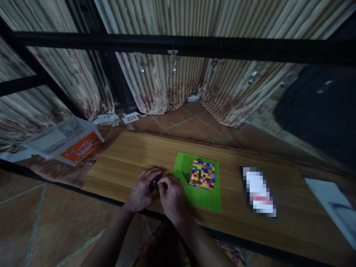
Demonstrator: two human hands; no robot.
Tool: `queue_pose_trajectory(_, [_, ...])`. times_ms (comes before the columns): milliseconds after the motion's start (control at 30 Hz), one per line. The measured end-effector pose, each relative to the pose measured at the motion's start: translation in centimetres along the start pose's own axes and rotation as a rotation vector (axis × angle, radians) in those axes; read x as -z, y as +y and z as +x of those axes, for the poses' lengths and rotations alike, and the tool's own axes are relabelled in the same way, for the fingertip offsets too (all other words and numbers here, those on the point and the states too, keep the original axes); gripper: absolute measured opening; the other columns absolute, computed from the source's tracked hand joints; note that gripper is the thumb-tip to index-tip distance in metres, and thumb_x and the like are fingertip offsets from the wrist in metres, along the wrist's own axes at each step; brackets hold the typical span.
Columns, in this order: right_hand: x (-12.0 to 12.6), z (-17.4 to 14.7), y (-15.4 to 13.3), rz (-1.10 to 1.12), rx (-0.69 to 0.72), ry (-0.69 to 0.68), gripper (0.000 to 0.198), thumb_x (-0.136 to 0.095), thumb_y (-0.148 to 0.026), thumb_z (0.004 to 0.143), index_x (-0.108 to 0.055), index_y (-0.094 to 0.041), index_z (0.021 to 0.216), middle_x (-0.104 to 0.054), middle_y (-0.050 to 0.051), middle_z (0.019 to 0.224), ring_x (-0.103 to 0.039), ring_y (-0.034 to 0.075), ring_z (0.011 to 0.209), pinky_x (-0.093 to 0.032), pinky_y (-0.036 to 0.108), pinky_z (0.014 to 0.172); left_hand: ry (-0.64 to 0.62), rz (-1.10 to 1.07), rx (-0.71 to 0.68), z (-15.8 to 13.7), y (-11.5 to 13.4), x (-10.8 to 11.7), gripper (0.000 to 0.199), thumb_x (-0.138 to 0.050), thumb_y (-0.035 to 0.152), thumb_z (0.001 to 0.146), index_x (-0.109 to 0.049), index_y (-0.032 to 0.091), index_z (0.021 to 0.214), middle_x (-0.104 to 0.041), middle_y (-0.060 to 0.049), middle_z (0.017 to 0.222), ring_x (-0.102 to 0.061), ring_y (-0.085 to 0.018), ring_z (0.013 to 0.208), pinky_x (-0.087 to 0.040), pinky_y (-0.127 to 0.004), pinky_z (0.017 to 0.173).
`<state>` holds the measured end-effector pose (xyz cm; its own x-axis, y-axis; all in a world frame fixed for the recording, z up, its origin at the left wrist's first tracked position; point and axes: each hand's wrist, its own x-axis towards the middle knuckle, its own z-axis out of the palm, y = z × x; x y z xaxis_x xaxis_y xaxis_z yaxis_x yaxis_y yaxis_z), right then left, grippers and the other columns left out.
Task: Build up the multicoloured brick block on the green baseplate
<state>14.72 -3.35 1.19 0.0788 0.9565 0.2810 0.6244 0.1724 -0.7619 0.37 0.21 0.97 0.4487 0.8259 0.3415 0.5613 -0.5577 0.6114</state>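
Just left of the green baseplate, both hands meet close above the wooden table. My left hand is curled round a small dark object with a hint of purple, too dim to name. My right hand touches its near side with thumb and forefinger pinched together; anything between those fingertips is too small to make out. On the baseplate stands a block of many-coloured toy bricks, packed tightly into a square. Neither hand touches it.
The wooden table runs left to right. A clear plastic box with an orange label stands at its left end. Toward the right lies a pixelated flat thing, with a whitish sheet beyond. Striped curtains hang behind.
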Motion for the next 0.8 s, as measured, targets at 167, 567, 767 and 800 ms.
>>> queue_pose_trajectory(167, [2.6,-0.7,-0.1,0.223,-0.079,-0.011,0.014,-0.053,-0.018,0.087,-0.066,-0.021,0.086,-0.07,0.001,0.079,-0.064,0.014,0.073,-0.048,0.023,0.068,-0.003,0.019,0.002,0.1,-0.1,-0.1,0.044,-0.066,0.023,0.082,-0.057,0.022,0.125,-0.06,-0.011,0.132,-0.052,-0.029,0.126,-0.044,-0.05,0.105])
queue_pose_trajectory(567, [11.4,-5.0,3.0,0.255,-0.255,0.173,0.015,-0.06,-0.032,0.087,-0.072,-0.023,0.089,-0.072,0.003,0.09,-0.067,0.016,0.082,-0.052,0.025,0.071,0.067,0.03,-0.034,0.1,-0.9,-0.8,0.014,-0.062,0.025,0.088,-0.071,0.025,0.098,-0.066,-0.007,0.121,-0.058,-0.025,0.118,-0.05,-0.045,0.099])
queue_pose_trajectory(767, [13.6,-4.9,5.3,0.222,-0.344,0.326,0.021,-0.065,-0.038,0.083,-0.074,-0.021,0.089,-0.074,0.005,0.088,-0.067,0.018,0.079,-0.053,0.029,0.07,0.074,0.021,-0.032,0.1,-0.9,-0.9,0.01,-0.061,0.026,0.089,-0.07,0.023,0.093,-0.066,-0.008,0.12,-0.059,-0.024,0.117,-0.05,-0.043,0.097])
queue_pose_trajectory(800, [13.7,-4.8,5.5,0.218,-0.348,0.343,0.022,-0.065,-0.039,0.083,-0.074,-0.02,0.089,-0.074,0.006,0.089,-0.068,0.019,0.079,-0.054,0.029,0.07,0.072,0.018,-0.026,0.0,-0.9,-0.9,0.01,-0.061,0.026,0.089,-0.069,0.023,0.093,-0.065,-0.008,0.12,-0.059,-0.024,0.117,-0.05,-0.043,0.098])
